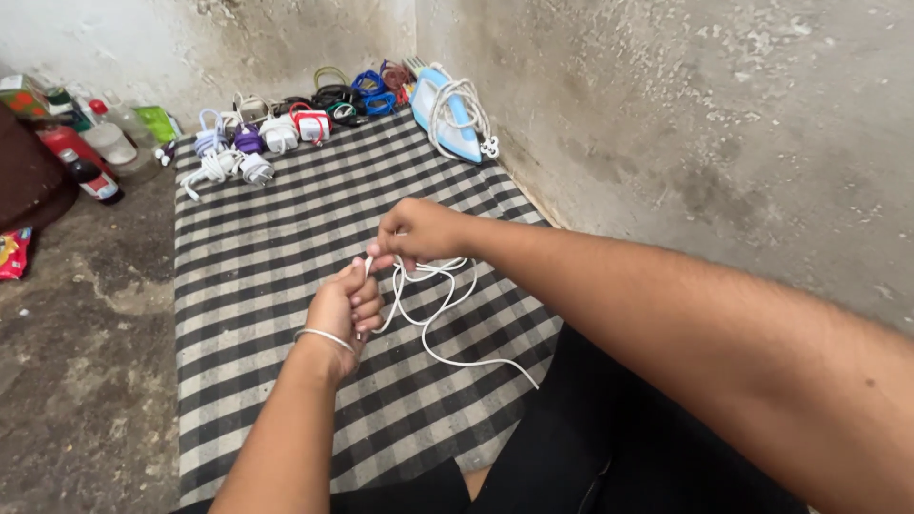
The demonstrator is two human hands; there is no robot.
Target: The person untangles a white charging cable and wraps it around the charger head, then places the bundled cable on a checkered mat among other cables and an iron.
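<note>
Stained plaster walls (pixel 714 124), rough concrete floor (pixel 86 381), striped black-and-white mat (pixel 267 257)

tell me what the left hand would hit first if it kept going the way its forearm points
Probably the right hand, just beyond the left hand; both pinch the white cable. Depth is hard to judge.

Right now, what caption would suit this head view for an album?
Two hands, left and right, coil a white cable over a checked cloth, chargers and an iron beyond.

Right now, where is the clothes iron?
The blue and white iron stands at the striped cloth's far right corner, against the wall, beside the coiled cables.
</note>
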